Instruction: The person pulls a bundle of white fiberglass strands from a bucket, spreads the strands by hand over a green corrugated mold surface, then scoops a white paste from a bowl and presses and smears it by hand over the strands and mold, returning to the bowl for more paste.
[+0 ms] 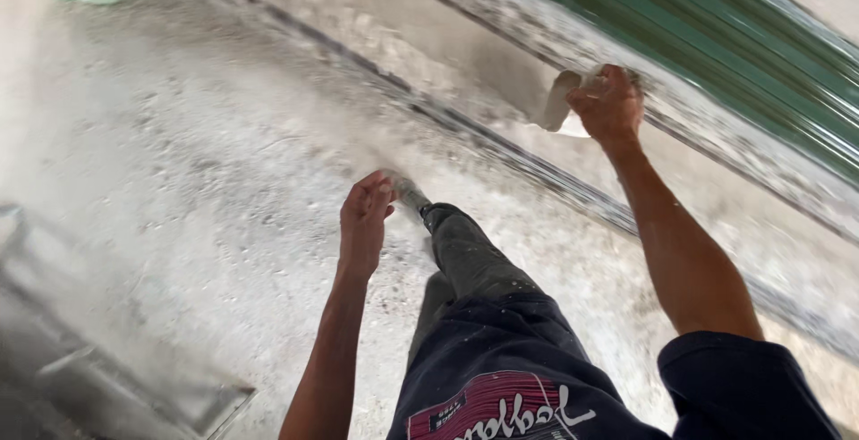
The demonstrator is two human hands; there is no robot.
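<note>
I see a dusty grey concrete floor (179,163) crossed by a dark groove (501,149). Beyond that groove runs a green corrugated shutter (716,38); on its near side lies a blurred metal sheet (107,368).

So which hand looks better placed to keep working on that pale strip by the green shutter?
Probably the right hand: it grips the white pad against the strip. The left hand hangs lower, near the knee.
</note>
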